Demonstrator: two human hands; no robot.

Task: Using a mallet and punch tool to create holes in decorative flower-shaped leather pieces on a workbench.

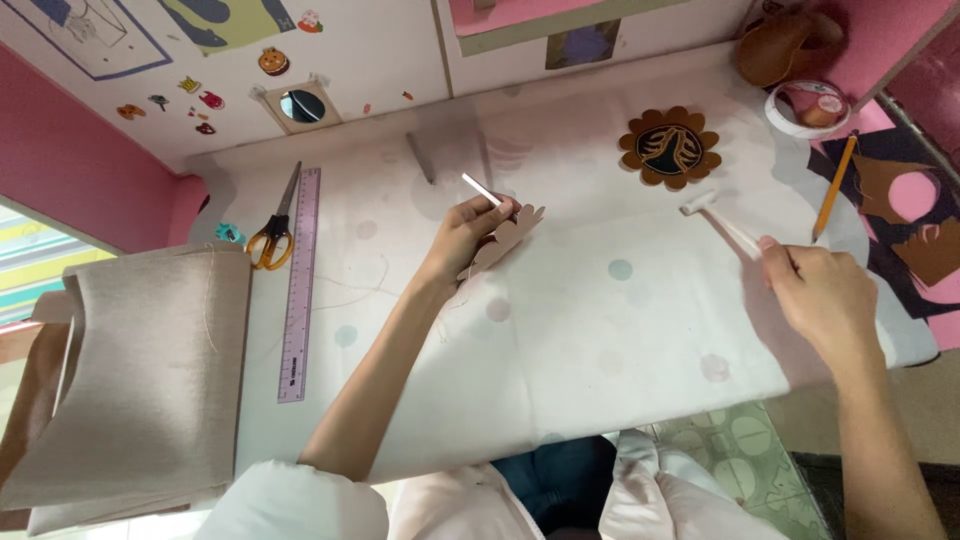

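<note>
My left hand [470,232] is over the middle of the white-covered table [600,330]. It holds a pale scalloped leather piece [508,240] and a thin white rod [482,190] that sticks up and to the left. My right hand [815,290] is at the table's right side, closed on the handle of a small white mallet [715,218] whose head points toward the table's middle. A brown flower-shaped leather piece with a black centre [669,147] lies beyond the mallet head.
Orange-handled scissors [272,232] and a purple ruler [298,290] lie at the left. Folded beige fabric [150,370] sits on the left edge. A pencil [835,185], a tape roll [805,108] and brown leather scraps [905,215] are at the right.
</note>
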